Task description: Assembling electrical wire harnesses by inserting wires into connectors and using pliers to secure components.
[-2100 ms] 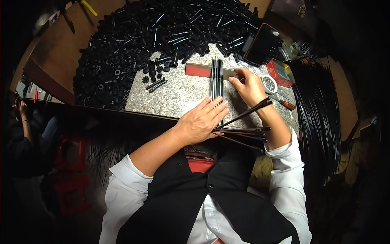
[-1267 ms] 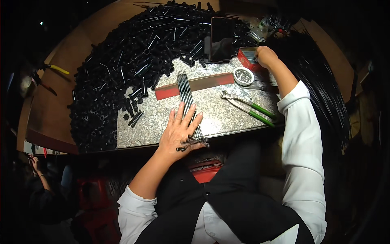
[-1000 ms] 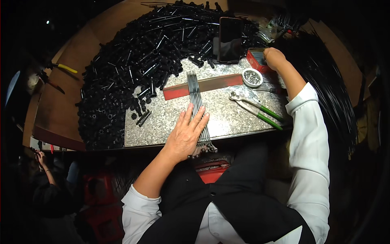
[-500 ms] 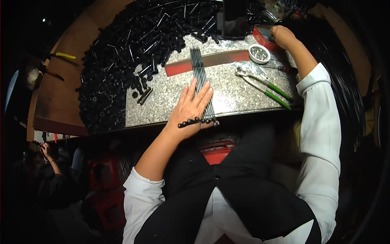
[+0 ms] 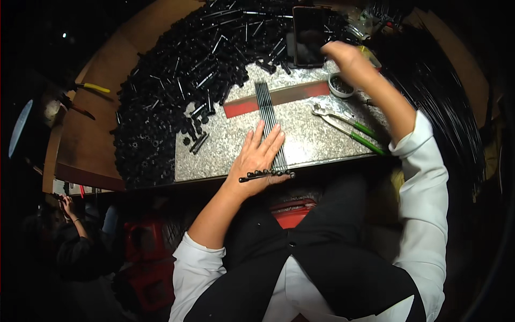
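My left hand (image 5: 257, 158) lies flat, its fingers stretched over a row of thin dark metal rods (image 5: 265, 101) set side by side. Small black knobs (image 5: 265, 173) line up across the heel of this hand at the rods' near end. Farther up, the rods cross a long red and brown strip (image 5: 300, 93) on the speckled board. My right hand (image 5: 351, 63) is raised above the far right of the board, beside a white bowl (image 5: 342, 94) of small bits. Motion blurs its fingers, so whether it holds anything is unclear.
Pliers with green handles (image 5: 354, 130) lie at the board's right. Black tubular parts (image 5: 182, 70) are heaped left and behind, near a dark phone-like device (image 5: 309, 35). Long black rods (image 5: 440, 96) fill the right side. Another person's hand (image 5: 68, 206) shows at far left.
My right hand has come out of the red box and moved left, past the white bowl. My left hand stays on the rods. The whole view has shifted slightly.
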`<state>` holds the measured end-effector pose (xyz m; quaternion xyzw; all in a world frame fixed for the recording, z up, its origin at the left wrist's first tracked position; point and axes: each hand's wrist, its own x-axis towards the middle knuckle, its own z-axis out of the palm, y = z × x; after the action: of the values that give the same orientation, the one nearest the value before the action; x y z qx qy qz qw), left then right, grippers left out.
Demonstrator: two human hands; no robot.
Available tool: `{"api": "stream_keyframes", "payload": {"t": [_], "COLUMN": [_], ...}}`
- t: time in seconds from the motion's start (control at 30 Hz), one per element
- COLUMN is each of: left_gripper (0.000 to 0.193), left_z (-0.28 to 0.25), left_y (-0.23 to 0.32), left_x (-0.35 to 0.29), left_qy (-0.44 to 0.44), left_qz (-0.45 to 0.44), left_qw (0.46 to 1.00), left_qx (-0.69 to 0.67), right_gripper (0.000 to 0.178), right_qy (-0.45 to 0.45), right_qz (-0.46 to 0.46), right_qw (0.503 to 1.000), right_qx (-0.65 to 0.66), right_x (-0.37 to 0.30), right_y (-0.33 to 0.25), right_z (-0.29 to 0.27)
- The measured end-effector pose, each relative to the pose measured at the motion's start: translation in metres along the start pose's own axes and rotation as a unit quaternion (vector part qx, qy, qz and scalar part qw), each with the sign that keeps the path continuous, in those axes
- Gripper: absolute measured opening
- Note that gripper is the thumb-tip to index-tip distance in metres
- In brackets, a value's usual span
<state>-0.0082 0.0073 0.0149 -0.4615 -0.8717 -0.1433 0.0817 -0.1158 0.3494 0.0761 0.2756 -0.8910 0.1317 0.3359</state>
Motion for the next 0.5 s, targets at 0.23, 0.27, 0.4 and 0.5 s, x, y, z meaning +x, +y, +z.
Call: {"api": "stream_keyframes", "payload": {"t": [0.23, 0.27, 0.4, 0.5], "left_gripper": [0.092, 0.091, 0.091, 0.09], "left_z": [0.0, 0.0, -0.005, -0.005], "left_y": [0.002, 0.002, 0.003, 0.001], "left_x": [0.0, 0.001, -0.001, 0.0], "left_qy": [0.021, 0.024, 0.016, 0.015], "left_qz": [-0.007, -0.004, -0.008, -0.003], "left_qw": [0.999, 0.999, 1.0, 0.999], "left_qx": [-0.029, -0.032, -0.021, -0.036], "right_gripper": [0.026, 0.027, 0.027, 0.027], "right_qy": [-0.153, -0.157, -0.149, -0.133], "right_qz": [-0.055, -0.048, -0.038, -0.009], "right_qw": [0.984, 0.984, 0.986, 0.989], "right_qx": [-0.077, -0.074, -0.07, -0.057], "right_x": [0.016, 0.015, 0.015, 0.014], "right_y": [-0.078, -0.078, -0.079, -0.076], "right_z": [0.053, 0.057, 0.063, 0.065]}}
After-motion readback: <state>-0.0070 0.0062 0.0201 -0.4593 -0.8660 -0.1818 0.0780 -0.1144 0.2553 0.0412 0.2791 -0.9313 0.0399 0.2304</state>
